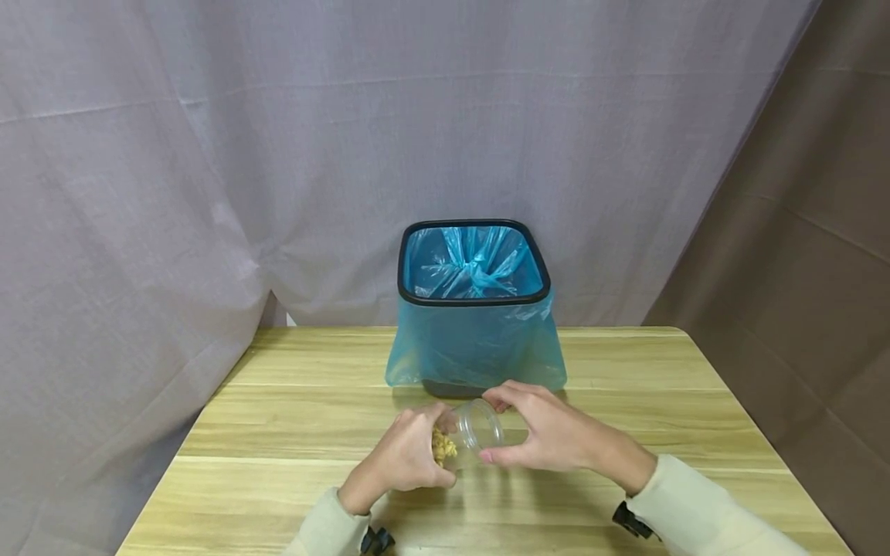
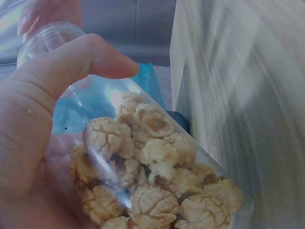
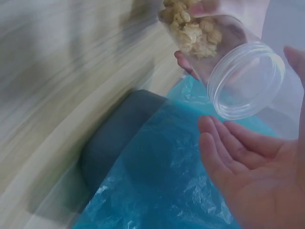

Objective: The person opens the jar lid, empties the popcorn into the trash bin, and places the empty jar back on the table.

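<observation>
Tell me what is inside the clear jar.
Popcorn lies in the jar, towards the end away from its rim. The left hand covers part; what's behind it cannot be seen.

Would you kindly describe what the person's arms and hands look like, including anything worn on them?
The long sleeves are plain pale cream. A small black device shows beside each cuff. The left hand and right hand are bare, without gloves.

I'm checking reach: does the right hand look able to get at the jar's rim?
Probably yes: the right hand is close beside the jar's rim, and nothing visible stands between them.
</observation>
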`<state>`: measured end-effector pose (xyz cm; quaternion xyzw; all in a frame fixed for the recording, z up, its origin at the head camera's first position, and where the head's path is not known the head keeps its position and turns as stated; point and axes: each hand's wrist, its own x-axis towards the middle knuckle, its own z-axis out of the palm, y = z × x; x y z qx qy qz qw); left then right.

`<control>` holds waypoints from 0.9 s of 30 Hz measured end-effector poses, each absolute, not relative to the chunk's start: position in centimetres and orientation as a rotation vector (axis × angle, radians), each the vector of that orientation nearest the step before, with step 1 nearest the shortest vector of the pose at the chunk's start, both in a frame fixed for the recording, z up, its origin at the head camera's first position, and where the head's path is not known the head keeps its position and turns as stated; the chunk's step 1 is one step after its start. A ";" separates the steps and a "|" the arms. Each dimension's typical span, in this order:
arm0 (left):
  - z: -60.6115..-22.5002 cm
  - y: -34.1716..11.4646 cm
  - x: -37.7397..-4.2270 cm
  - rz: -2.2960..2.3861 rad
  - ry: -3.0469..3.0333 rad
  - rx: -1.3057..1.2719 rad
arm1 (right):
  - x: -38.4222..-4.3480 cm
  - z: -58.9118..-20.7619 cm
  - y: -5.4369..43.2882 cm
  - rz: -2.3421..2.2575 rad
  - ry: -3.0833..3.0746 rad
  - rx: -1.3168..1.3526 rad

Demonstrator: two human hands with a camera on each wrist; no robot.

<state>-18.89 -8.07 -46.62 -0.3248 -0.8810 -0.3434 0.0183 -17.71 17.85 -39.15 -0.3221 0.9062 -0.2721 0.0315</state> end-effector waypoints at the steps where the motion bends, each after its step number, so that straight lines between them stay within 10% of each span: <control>1: -46.6 -8.1 -18.9 -1.064 -2.736 -1.008 | -17.7 -39.2 17.8 -0.849 2.789 -0.977; 27: -46.6 -7.9 -18.8 -1.037 -2.733 -1.019 | -17.2 -39.0 18.3 -0.762 2.834 -1.241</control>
